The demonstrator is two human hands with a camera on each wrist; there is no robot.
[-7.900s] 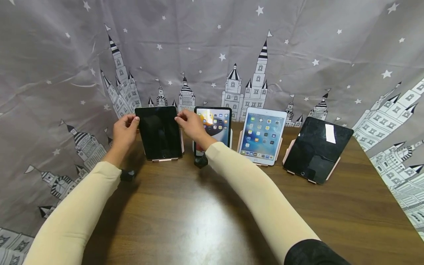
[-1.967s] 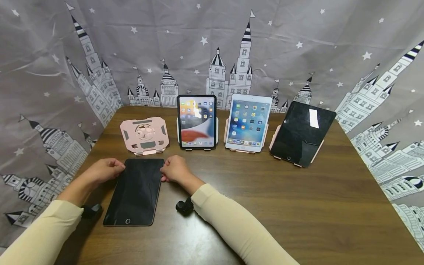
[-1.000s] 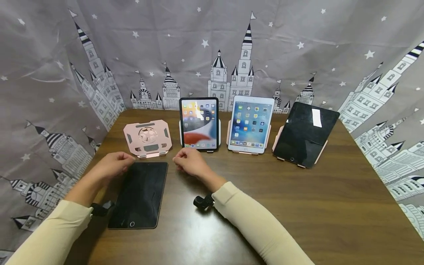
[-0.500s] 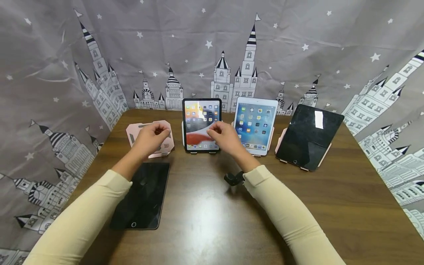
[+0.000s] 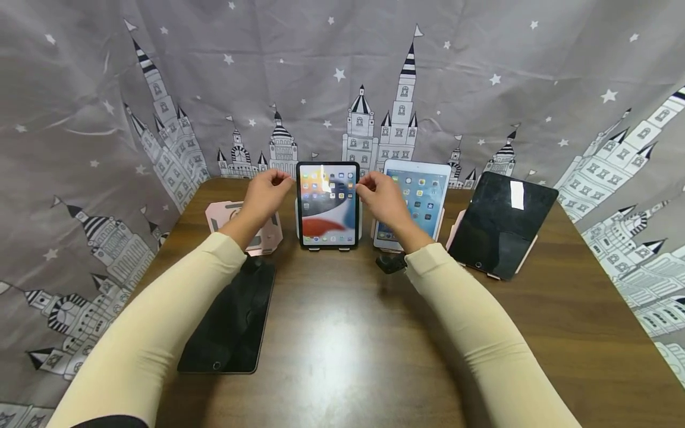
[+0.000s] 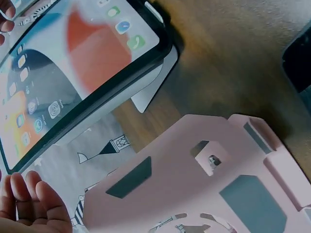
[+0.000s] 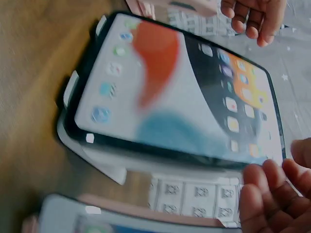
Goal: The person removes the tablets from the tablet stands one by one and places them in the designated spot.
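A black-rimmed tablet [image 5: 328,205] with a lit home screen stands tilted back on a white stand [image 6: 154,80]. My left hand [image 5: 267,193] is raised at its upper left edge, fingers relaxed and a little apart from the rim in the right wrist view. On the other side, my right hand [image 5: 382,196] is at the upper right edge; its fingertips are very close to the rim, and contact cannot be told. Behind my left forearm is a pink tablet stand [image 5: 222,211] bearing no tablet. A dark tablet [image 5: 235,324] lies flat on the table before it.
A white tablet [image 5: 436,190] with a lit screen stands partly behind my right hand. Farther right, another dark tablet [image 5: 503,226] leans on a pink stand. The wooden table [image 5: 342,333] meets a grey castle-print curtain [image 5: 342,71] at the back.
Earlier both hands held the dark tablet on the pink stand; it then came to lie on the table and was let go. Both hands have since moved up and right to the black-rimmed tablet.
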